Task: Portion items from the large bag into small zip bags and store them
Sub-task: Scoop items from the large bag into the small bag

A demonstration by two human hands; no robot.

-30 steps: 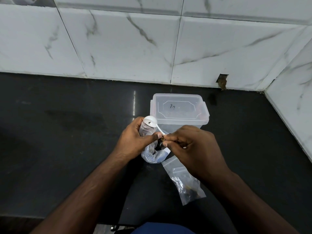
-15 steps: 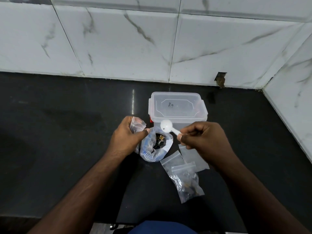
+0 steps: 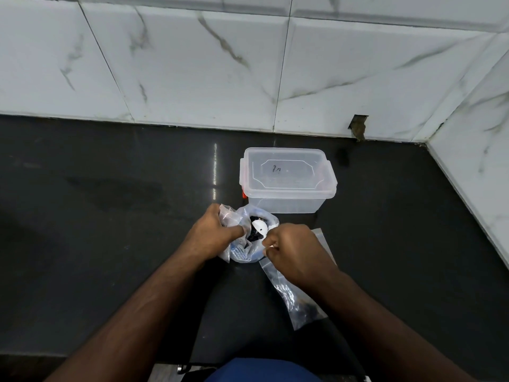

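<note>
White plastic spoon (image 3: 259, 226), raised above the bags half a second ago, now dips into the open large bag (image 3: 254, 244) of dark pieces, so you are scooping the next portion. Your right hand (image 3: 296, 250) pinches its handle; your left hand (image 3: 213, 234) grips an empty small zip bag (image 3: 228, 215) against the large bag's rim. One filled bag (image 3: 298, 299) lies by your right wrist, with the lidded box (image 3: 287, 180) just behind.
</note>
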